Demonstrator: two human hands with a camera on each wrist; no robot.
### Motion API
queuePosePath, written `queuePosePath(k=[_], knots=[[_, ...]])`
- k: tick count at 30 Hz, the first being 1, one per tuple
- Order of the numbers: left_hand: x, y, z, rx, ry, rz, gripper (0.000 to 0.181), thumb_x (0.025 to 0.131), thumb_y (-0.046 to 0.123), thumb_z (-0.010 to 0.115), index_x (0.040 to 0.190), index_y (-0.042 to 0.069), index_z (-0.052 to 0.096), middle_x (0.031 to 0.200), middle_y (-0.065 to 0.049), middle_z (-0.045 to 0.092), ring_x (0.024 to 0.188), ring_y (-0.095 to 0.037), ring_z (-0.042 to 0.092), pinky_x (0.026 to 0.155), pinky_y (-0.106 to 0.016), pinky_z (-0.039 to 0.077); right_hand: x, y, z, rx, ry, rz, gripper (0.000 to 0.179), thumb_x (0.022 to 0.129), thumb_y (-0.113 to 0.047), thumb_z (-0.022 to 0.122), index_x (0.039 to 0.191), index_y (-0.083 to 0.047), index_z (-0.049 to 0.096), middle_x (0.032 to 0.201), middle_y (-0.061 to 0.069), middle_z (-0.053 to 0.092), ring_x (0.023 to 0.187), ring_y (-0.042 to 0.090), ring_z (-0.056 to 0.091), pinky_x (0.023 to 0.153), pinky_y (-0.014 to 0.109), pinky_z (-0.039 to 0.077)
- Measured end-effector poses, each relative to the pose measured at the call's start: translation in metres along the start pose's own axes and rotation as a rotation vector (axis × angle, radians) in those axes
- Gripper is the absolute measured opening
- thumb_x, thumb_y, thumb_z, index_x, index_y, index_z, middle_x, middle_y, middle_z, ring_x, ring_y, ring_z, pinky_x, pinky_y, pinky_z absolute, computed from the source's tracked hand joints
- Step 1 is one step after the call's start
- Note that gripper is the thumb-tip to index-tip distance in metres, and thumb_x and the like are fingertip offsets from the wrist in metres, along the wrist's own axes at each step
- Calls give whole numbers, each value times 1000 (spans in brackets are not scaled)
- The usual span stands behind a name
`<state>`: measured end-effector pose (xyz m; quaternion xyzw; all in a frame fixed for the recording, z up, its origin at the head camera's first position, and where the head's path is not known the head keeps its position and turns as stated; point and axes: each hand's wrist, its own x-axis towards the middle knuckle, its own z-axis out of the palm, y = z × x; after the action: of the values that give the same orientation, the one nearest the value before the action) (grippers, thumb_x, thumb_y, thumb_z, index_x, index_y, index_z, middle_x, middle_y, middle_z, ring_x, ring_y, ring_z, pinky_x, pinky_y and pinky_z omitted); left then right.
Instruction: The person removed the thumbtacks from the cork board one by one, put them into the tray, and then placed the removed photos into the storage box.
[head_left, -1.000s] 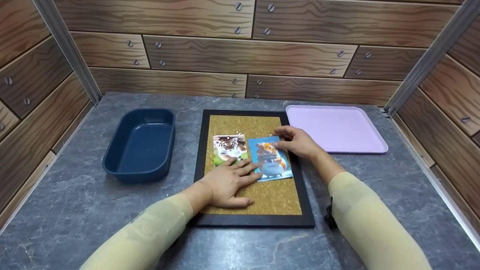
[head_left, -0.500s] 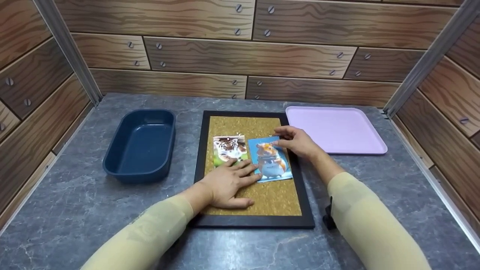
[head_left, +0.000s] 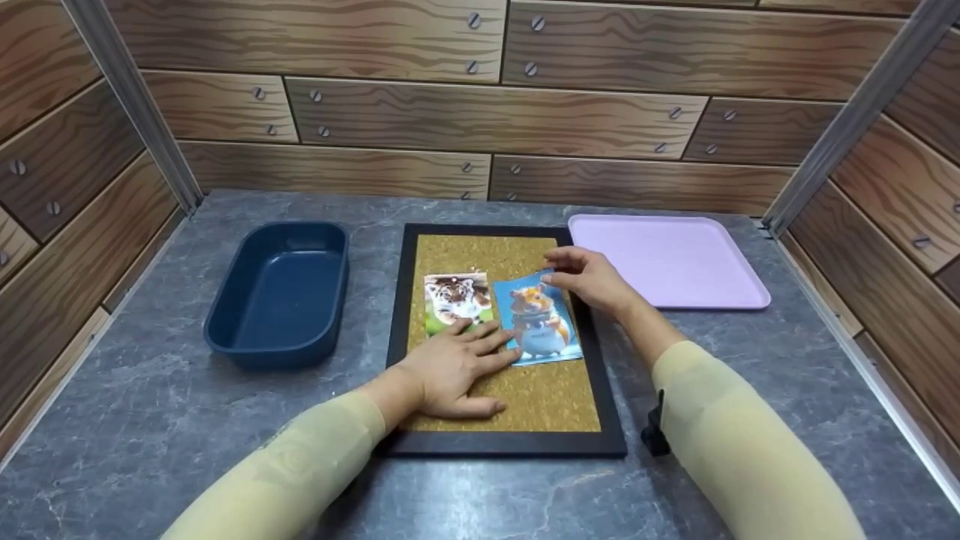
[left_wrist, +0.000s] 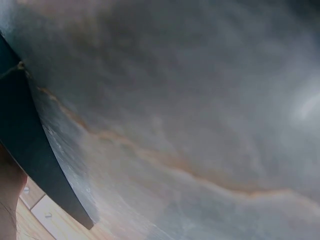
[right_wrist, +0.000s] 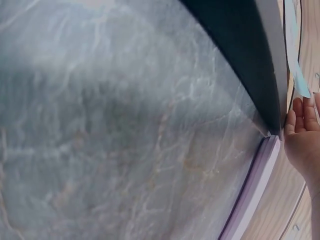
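A corkboard [head_left: 547, 401] in a black frame lies in the middle of the table. On it are a tiger picture [head_left: 454, 296] and, just right of that, a blue hamster picture [head_left: 540, 322]. My left hand [head_left: 454, 371] lies flat with spread fingers, covering the tiger picture's lower part, its fingertips at the hamster picture's left edge. The right hand [head_left: 589, 281] pinches the hamster picture's top right corner, which is bent up off the cork. In the right wrist view, a pale blue strip of the picture [right_wrist: 296, 55] shows at the fingertips.
To the left stands a deep blue bin [head_left: 281, 300]. A lilac tray [head_left: 675, 262] is at the back right, its left edge close to the frame. Wood-patterned walls [head_left: 420, 112] enclose the grey marbled table [head_left: 450, 495].
The right hand has lifted the hamster picture's top right corner slightly, curling it up. My left hand stays in place. The whole head view has shifted a little.
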<state>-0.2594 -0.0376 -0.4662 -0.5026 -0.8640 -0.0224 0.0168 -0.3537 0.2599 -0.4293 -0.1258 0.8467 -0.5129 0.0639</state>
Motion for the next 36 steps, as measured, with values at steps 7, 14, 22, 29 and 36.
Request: queuePosePath(k=[7, 14, 22, 29, 36], knots=[[-1, 1, 0, -5, -8, -6, 83, 104, 73, 33, 170, 24, 27, 176, -5, 22, 162, -28, 18, 127, -57, 21, -3, -5, -1, 30, -2, 0, 52, 102, -12, 71, 148, 7, 55, 142, 24, 62, 128, 33, 60, 100, 31, 51], [-1, 1, 2, -6, -6, -8, 82, 104, 72, 33, 171, 24, 26, 176, -4, 20, 162, -28, 17, 128, -56, 20, -5, -6, 1, 71, 8, -6, 55, 100, -11, 73, 149, 7, 55, 144, 26, 59, 125, 31, 59, 91, 25, 53], [-1, 1, 2, -13, -1, -6, 83, 104, 74, 31, 171, 24, 26, 176, -4, 20, 162, -28, 17, 128, -57, 20, -11, -5, -1, 74, -17, 2, 54, 100, -10, 73, 149, 5, 55, 146, 24, 59, 124, 31, 59, 88, 27, 55], [-1, -1, 2, -8, 22, 6, 83, 104, 73, 34, 170, 23, 29, 175, -5, 23, 162, -29, 19, 127, -58, 22, -19, -6, -5, 117, -67, 14, 51, 101, -11, 72, 148, 3, 57, 145, 24, 60, 117, 24, 64, 88, 29, 58], [-1, 1, -1, -4, -4, -2, 83, 104, 72, 35, 170, 24, 27, 175, -5, 23, 162, -27, 18, 127, -56, 21, -27, -5, -4, 146, -110, 17, 52, 102, -10, 72, 149, 4, 56, 141, 27, 61, 108, 19, 67, 84, 27, 59]])
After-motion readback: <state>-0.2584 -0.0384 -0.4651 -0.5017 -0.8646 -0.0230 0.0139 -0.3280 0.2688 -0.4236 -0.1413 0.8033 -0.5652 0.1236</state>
